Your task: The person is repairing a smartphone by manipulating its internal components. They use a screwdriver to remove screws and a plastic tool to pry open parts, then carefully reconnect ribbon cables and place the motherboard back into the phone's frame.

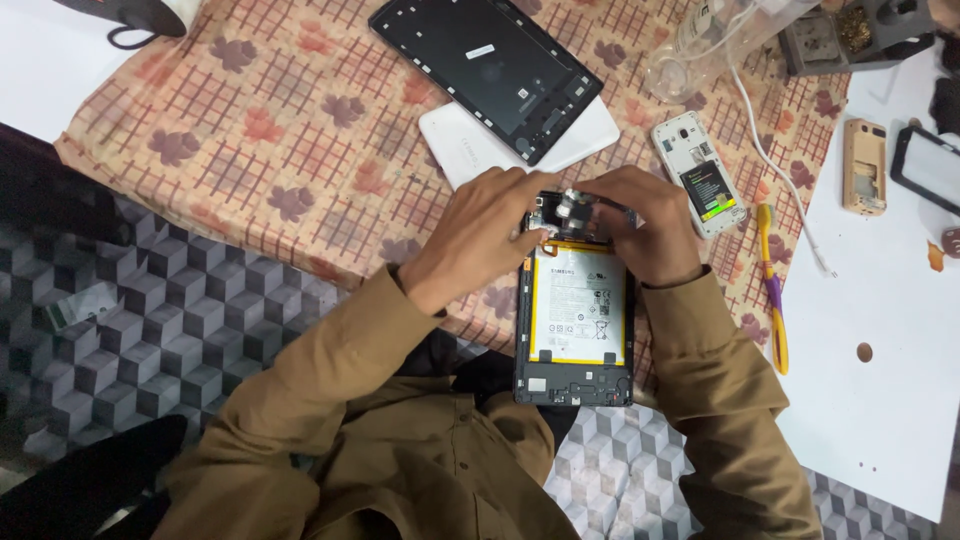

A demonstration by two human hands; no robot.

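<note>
A phone repair bench: opened tablet (573, 310), stripped phones (699, 173), toothbrush (771, 285)

White battery label (578, 300) in opened tablet (574, 330); green-yellow label (712, 192) on phone (698, 172).

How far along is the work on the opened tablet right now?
Done: the opened tablet has its back off, white battery exposed; a black frame lies apart on the cloth. In hand: left hand and right hand work at its top edge. Left: the battery sits in place, the back off.
</note>
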